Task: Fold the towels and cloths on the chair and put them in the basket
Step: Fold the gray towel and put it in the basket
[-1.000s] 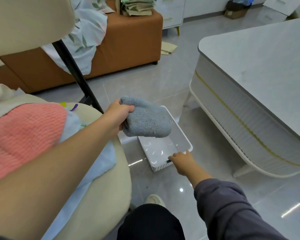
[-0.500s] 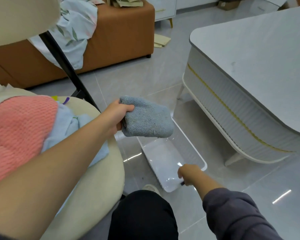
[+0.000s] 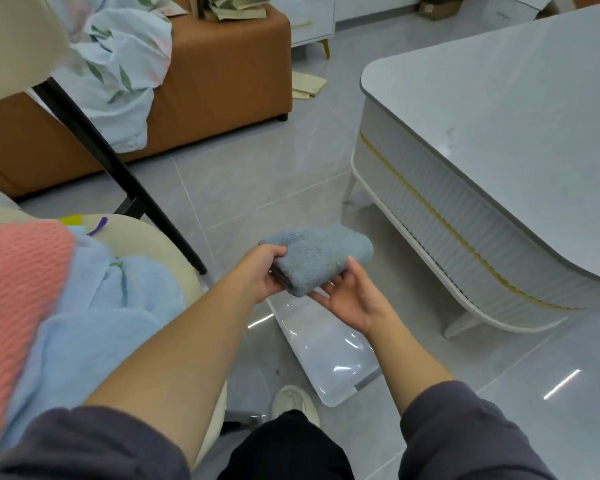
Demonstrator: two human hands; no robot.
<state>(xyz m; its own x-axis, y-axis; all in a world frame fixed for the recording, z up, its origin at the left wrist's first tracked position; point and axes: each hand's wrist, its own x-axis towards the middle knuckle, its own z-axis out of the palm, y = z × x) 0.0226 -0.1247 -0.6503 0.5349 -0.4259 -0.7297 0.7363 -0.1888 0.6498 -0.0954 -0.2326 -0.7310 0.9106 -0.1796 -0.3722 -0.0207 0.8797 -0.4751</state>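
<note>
The left hand (image 3: 262, 271) grips one end of a folded grey-blue towel (image 3: 323, 256), its thumb lying across the top and its fingers (image 3: 280, 279) curled under the fold, clamped on the cloth. The right hand (image 3: 352, 301) is turned palm up just right of the left fingers, its own fingers (image 3: 326, 295) straight and slightly spread, touching the towel's underside and lower edge without closing round it; a thin ring shows on one of them. The towel is held in the air between the two hands, above the floor, and sticks out beyond the fingertips away from the person.

Right under the right palm, a white plastic basket (image 3: 329, 353) lies on the glossy grey tiled floor, and nothing shows in the part of it that is in view. Near its closest corner, below both wrists, is the toe of a pale shoe (image 3: 293, 400).

Left of the left fingers, past the bare forearm, is the cream chair (image 3: 153, 244), which carries a light blue towel (image 3: 94, 306) and, further left, a pink knitted cloth (image 3: 18, 271). Beyond the fingers, well apart, stands a brown sofa (image 3: 222, 81) with a leaf-printed sheet (image 3: 118, 67) draped over it. To the right of the right fingers is a grey-topped coffee table (image 3: 499, 126) with a ribbed white side
</note>
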